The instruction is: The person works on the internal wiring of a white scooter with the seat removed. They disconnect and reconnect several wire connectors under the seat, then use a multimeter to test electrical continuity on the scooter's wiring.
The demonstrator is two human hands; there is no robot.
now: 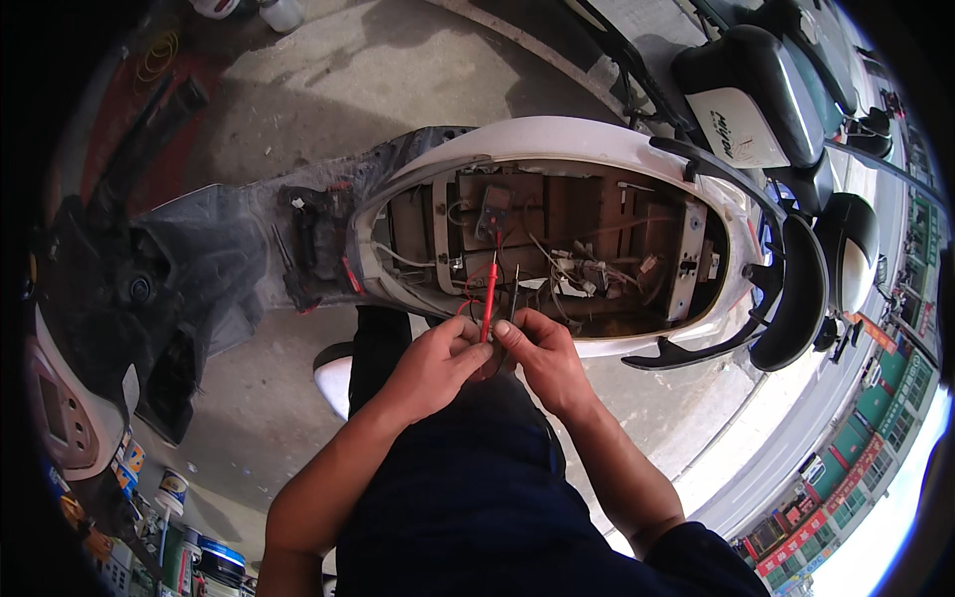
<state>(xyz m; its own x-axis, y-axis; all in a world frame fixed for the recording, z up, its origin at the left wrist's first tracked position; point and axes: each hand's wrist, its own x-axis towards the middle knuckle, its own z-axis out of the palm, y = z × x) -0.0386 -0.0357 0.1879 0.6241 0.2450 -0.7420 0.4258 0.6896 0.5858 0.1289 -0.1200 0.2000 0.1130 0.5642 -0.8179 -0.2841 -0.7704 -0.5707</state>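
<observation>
My left hand (pixel 438 363) is closed round a red test probe (pixel 490 298), its tip pointing up and away from me. Close beside it, my right hand (pixel 545 358) pinches a thin dark test probe (pixel 514 294). Both hands meet at the near rim of a scooter's open seat compartment (pixel 557 129). Inside it, a small dark multimeter (pixel 493 213) leans near the far side. Loose wires and pale connectors (pixel 589 271) lie tangled to the right of the probes. The lower ends of both probes are hidden by my fingers.
Dark tools (pixel 320 234) lie on the scooter's footboard (pixel 214 244) at left, near its front column. A black rear grab rail (pixel 796 294) juts out at right. Other parked scooters (pixel 751 109) stand beyond it. Tubs and cans (pixel 221 559) crowd the lower left.
</observation>
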